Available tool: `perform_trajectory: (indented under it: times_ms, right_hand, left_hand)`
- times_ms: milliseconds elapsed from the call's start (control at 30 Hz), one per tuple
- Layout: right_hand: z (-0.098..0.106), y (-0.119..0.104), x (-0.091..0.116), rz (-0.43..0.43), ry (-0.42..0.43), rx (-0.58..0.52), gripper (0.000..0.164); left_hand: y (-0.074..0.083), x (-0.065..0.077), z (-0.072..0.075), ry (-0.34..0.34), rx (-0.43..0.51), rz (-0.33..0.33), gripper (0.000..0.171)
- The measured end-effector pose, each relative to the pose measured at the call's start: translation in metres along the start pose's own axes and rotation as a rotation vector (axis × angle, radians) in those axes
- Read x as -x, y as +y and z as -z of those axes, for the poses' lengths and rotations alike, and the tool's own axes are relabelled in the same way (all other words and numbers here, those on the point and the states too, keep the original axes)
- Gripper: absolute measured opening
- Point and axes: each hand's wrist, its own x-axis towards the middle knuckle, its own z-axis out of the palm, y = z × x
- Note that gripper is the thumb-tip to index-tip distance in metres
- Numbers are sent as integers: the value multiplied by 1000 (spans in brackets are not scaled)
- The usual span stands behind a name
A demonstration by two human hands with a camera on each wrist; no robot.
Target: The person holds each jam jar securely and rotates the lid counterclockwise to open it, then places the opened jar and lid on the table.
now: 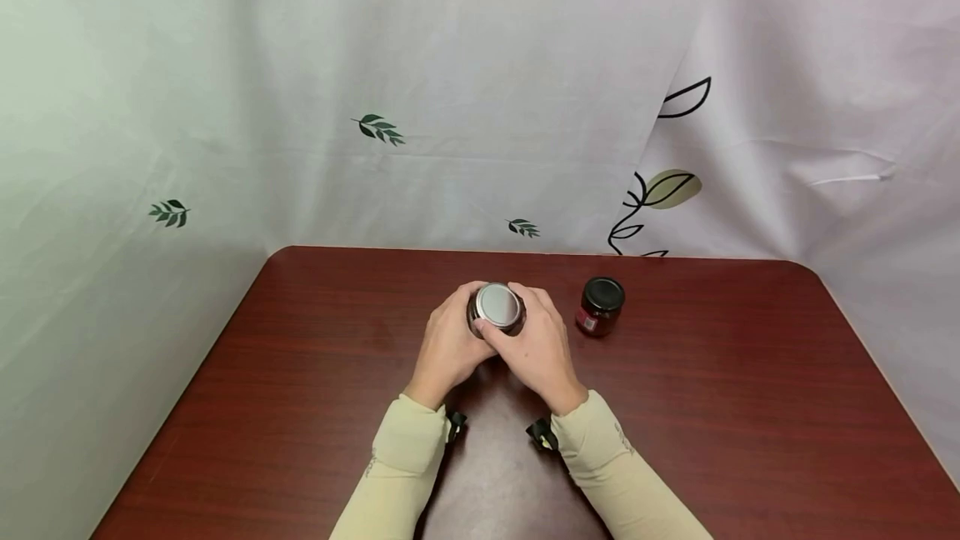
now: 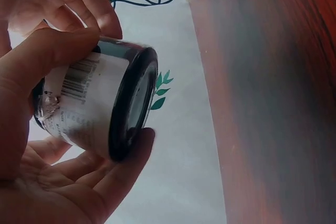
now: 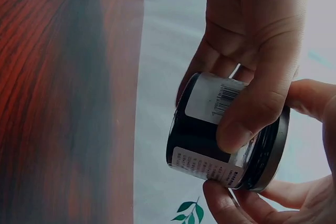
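Dark, round, prob. glass jar w/ silver lid is up off the red-brown wood-grain table, btwn L hand & R hand, both curled round its sides. Prob. stiff, a bit heavy, slick, breakable if dropped; best hold = body, below lid. White label has barcode + small print, illegible. Black-lidded dark jar to R: red label, text unreadable.

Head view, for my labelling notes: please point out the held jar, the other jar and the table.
Held jar (image 1: 498, 305): head view, on its pale round top.
Other jar (image 1: 602, 297): head view, on its black lid.
Table (image 1: 757, 398): head view, on bare wood right of the arms.
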Motion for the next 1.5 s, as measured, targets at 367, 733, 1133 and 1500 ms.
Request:
perform_trajectory:
  times_ms: [367, 733, 1133, 1500]
  right_hand:
    - [3, 0, -3, -52, 42, -9, 55]
    - [7, -1, -4, -72, 22, 5, 57]
    - [7, -2, -3, -36, 12, 5, 59]
    - [9, -2, -3, -2, 26, 21, 61]
  left_hand:
    - [3, 0, -1, -5, -10, -27, 75]
    - [6, 0, -6, 23, -28, -33, 76]
    - [9, 1, -8, 62, -63, 4, 72]
    - [9, 2, -9, 105, -106, -27, 71]
